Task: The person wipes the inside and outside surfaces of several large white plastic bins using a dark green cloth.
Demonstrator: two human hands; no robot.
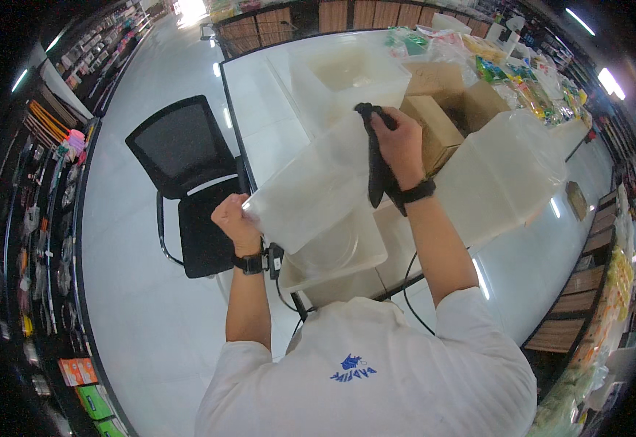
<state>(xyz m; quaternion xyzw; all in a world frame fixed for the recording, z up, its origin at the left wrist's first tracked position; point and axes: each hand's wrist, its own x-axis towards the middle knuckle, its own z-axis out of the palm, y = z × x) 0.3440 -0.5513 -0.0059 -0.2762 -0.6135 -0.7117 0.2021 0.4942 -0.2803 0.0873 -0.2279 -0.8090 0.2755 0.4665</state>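
Observation:
My left hand point(235, 219) is closed on the near left corner of a translucent plastic sheet or bag point(312, 188). Stretched at a slant, the plastic reaches across toward my right hand point(399, 143). Pinched in my right fingers is a black cloth item point(377, 169), bunched at the top and hanging down beside the plastic; its exact kind is unclear. Whether my right fingers also hold the plastic's edge is hidden. Beneath the plastic sits a whitish translucent tub point(370, 248), partly covered by it.
On the white table point(263, 114) are another translucent tub point(378, 82), an open cardboard box point(435, 128), a large whitish plastic-covered block point(506, 175) and heaped packets point(536, 87). A black mesh chair point(184, 153) stands left. Cables point(412, 278) hang near me; stocked shelves point(50, 218) line the side.

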